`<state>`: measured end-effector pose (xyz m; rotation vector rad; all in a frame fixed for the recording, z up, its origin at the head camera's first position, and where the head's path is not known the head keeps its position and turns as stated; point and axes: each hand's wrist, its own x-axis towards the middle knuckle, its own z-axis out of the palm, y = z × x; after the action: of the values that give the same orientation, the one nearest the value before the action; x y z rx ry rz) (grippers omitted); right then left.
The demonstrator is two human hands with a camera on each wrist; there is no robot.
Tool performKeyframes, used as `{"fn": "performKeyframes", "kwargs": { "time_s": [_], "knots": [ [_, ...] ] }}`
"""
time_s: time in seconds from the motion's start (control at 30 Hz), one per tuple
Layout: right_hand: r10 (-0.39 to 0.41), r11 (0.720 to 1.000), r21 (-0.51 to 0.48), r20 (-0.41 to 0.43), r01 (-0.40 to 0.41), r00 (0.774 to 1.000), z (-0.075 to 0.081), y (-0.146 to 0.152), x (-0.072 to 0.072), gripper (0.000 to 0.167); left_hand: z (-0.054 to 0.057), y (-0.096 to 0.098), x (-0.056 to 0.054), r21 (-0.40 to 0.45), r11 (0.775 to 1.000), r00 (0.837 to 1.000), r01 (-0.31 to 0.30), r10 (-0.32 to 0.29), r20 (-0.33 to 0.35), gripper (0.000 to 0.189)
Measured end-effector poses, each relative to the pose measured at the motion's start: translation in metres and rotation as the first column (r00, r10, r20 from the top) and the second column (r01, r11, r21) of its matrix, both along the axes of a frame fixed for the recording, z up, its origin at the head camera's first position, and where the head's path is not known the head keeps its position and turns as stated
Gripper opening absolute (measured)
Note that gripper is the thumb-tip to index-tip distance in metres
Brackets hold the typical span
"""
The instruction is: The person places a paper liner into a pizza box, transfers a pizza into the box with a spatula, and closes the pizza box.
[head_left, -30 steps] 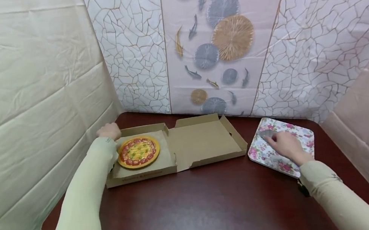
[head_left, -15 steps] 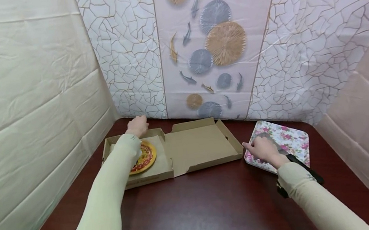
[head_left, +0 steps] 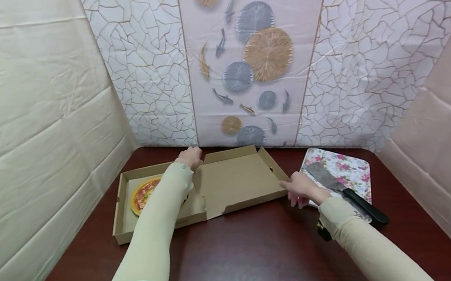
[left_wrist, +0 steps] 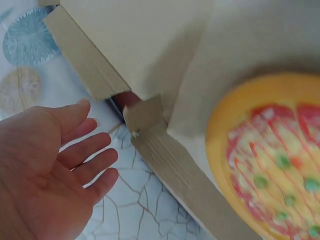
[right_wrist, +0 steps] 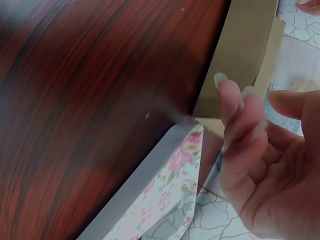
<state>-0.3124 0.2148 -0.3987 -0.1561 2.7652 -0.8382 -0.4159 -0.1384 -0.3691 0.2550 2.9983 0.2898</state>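
An opened cardboard pizza box point(head_left: 242, 175) lies flat on the table, its lid folded out to the right. A pizza point(head_left: 142, 196) sits in the left half, partly hidden by my left sleeve. My left hand point(head_left: 190, 156) hovers by the box's back edge near the fold; its loosely bent fingers point(left_wrist: 95, 152) hold nothing in the left wrist view. My right hand point(head_left: 303, 187) is at the lid's front right corner, fingers loosely bent; I cannot tell whether it touches the cardboard. Behind it, a flat tool with a grey blade point(head_left: 323, 175) and black handle point(head_left: 364, 206) lies on a floral board point(head_left: 356, 172).
The dark red-brown table point(head_left: 239, 259) extends in front of the box. A pale quilted wall point(head_left: 38, 111) stands at the left, and a patterned wall covering point(head_left: 151, 74) rises right behind the table. Another pale panel point(head_left: 438, 135) borders the right side.
My left hand has moved right along the box's back edge, from the left end to the fold. My right hand has moved left, from the tool's blade over the floral board to the lid's corner.
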Motion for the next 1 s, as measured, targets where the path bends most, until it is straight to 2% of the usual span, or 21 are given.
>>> {"fn": "performKeyframes", "kwargs": {
  "time_s": [0.17, 0.3, 0.43, 0.47, 0.63, 0.73, 0.87, 1.0],
  "knots": [
    [-0.015, 1.0, 0.006, 0.05, 0.015, 0.999, -0.003, -0.011, 0.0, 0.053, -0.005, 0.013, -0.004, 0.016, 1.0, 0.999, 0.015, -0.015, 0.045, 0.021],
    [-0.025, 0.999, 0.026, 0.039, 0.024, 0.999, -0.008, -0.019, 0.001, 0.049, -0.011, 0.019, -0.01, 0.027, 0.999, 0.995, 0.026, -0.028, 0.095, 0.036],
    [-0.047, 0.999, 0.019, 0.037, 0.046, 0.998, -0.01, -0.023, 0.002, 0.047, -0.022, 0.023, -0.021, 0.025, 0.998, 0.989, 0.057, -0.059, 0.134, 0.038],
    [-0.057, 0.998, 0.012, 0.037, 0.056, 0.998, -0.01, -0.023, 0.002, 0.046, -0.023, 0.025, -0.023, 0.015, 0.997, 0.988, 0.074, -0.075, 0.132, 0.035],
    [-0.096, 0.995, -0.038, 0.038, 0.097, 0.995, -0.011, -0.026, 0.003, 0.043, -0.027, 0.028, -0.029, -0.005, 0.998, 0.989, 0.064, -0.063, 0.135, 0.016],
    [-0.117, 0.991, -0.06, 0.029, 0.118, 0.993, -0.012, -0.028, 0.004, 0.041, -0.027, 0.029, -0.029, 0.025, 0.998, 0.99, 0.055, -0.058, 0.125, 0.018],
    [-0.144, 0.987, -0.068, -0.019, 0.142, 0.989, -0.013, -0.03, 0.004, 0.037, -0.025, 0.032, -0.029, 0.081, 0.994, 0.99, 0.076, -0.085, 0.113, 0.025],
    [-0.165, 0.98, -0.122, -0.055, 0.157, 0.985, -0.012, -0.031, 0.004, 0.035, -0.026, 0.035, -0.029, 0.107, 0.992, 0.992, 0.072, -0.083, 0.1, 0.028]
  ]
}}
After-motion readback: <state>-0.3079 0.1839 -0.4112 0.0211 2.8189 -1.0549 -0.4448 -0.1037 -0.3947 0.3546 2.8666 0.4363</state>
